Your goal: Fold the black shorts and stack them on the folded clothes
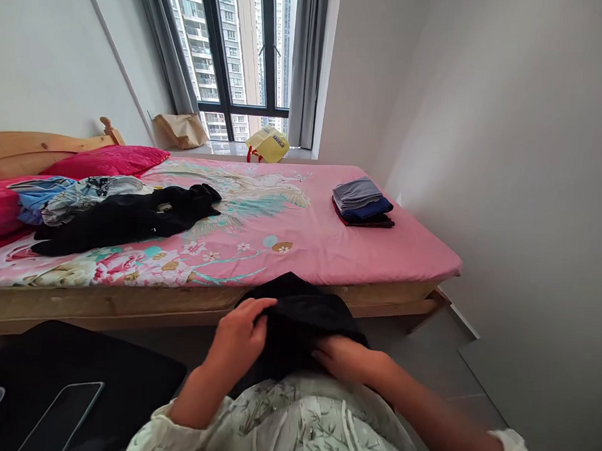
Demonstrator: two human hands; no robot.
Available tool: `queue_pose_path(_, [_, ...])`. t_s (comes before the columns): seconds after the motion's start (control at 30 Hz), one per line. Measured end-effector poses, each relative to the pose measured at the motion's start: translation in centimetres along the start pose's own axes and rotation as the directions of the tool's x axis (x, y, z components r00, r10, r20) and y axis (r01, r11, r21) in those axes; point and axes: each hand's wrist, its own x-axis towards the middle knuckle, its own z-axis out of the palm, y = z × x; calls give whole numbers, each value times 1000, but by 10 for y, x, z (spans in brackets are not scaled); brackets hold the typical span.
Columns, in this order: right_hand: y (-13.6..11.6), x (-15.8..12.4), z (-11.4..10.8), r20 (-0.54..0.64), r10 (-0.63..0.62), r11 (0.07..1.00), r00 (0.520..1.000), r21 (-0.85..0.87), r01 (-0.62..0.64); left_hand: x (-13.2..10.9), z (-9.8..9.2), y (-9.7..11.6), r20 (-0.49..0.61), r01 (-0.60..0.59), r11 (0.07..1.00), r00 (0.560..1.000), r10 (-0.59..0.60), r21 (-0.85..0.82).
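A black garment (301,318) is bunched close to my body, just below the bed's front edge; its exact kind cannot be made out. My left hand (244,333) grips it at the left side, thumb and fingers closed on the cloth. On the right, my right hand (342,357) is slightly blurred and closed on the lower part, with some fingertips hidden in the folds.
A folded stack of clothes (362,201) lies on the right of the bed (320,246). Loose black clothing (126,218) and patterned clothes (83,196) lie at left, by pink pillows (109,160). A phone (63,414) rests on a black surface (130,371) at lower left.
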Motion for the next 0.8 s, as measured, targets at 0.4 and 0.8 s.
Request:
queue_pose_path(0.4, [29, -58, 32, -168, 157, 917, 973, -341, -206, -66, 13, -56, 453, 137, 860, 803, -387, 492])
queue_pose_path(0.8, [87, -36, 45, -358, 72, 938, 931, -292, -185, -45, 4, -58, 408, 154, 850, 825, -392, 505])
